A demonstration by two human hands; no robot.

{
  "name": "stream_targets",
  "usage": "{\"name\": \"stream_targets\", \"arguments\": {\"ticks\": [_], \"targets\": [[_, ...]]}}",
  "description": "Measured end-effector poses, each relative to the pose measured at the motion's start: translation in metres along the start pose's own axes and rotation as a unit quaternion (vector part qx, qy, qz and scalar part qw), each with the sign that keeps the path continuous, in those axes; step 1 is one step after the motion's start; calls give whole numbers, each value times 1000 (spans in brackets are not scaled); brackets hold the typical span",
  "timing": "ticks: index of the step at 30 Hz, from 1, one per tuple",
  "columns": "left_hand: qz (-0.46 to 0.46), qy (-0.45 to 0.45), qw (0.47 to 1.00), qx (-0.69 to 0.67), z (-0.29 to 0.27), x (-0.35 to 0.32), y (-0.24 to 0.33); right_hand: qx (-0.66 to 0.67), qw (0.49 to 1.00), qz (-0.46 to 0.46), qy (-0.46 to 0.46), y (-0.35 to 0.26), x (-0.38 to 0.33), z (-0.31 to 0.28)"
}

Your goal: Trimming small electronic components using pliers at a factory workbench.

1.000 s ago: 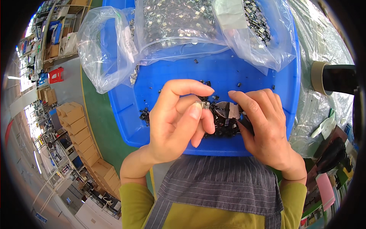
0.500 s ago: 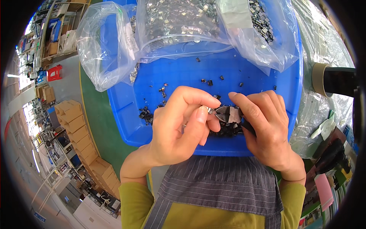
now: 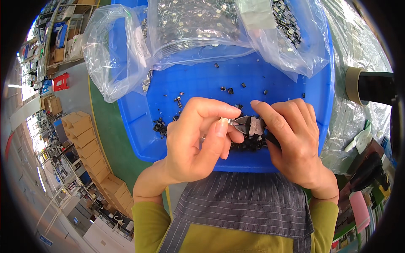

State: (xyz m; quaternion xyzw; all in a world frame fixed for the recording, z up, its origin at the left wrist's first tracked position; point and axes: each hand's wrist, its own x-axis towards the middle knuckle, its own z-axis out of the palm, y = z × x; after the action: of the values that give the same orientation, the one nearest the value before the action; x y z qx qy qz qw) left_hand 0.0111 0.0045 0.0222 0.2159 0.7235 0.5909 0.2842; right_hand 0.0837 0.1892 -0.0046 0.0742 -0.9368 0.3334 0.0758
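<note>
Between thumb and fingers, my left hand (image 3: pixel 201 137) pinches a small metal connector (image 3: pixel 228 121). My right hand (image 3: pixel 294 141) is closed round the dark handles of a pair of cutting pliers (image 3: pixel 254 126), whose jaws point left and meet the connector at my left fingertips. Whether the jaws are fully closed on it is too small to tell. Both hands are over the near part of a blue plastic bin (image 3: pixel 192 80). Below the pliers lies a pile of small black parts (image 3: pixel 252 144), partly hidden by my hands.
Clear plastic bags (image 3: pixel 198 25) full of small metal-and-black parts lie across the bin's far side. More loose pieces (image 3: pixel 160 127) sit at the bin's left. A roll of tape (image 3: pixel 353 86) is at the right, by plastic sheeting. Cardboard boxes (image 3: pixel 90 147) line the floor at left.
Both hands and the pliers keep nearly the same pose, with the jaws still at the connector. The whole view has shifted slightly.
</note>
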Motion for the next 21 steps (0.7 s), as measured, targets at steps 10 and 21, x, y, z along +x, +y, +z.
{"name": "stream_targets", "arguments": {"ticks": [10, 21], "targets": [[-8, 23, 994, -109, 1, 1, -4, 27, 999, 30, -29, -1, 0, -5], [-52, 24, 982, -182, -1, 2, -2, 44, 999, 27, -9, -1, 1, -4]]}}
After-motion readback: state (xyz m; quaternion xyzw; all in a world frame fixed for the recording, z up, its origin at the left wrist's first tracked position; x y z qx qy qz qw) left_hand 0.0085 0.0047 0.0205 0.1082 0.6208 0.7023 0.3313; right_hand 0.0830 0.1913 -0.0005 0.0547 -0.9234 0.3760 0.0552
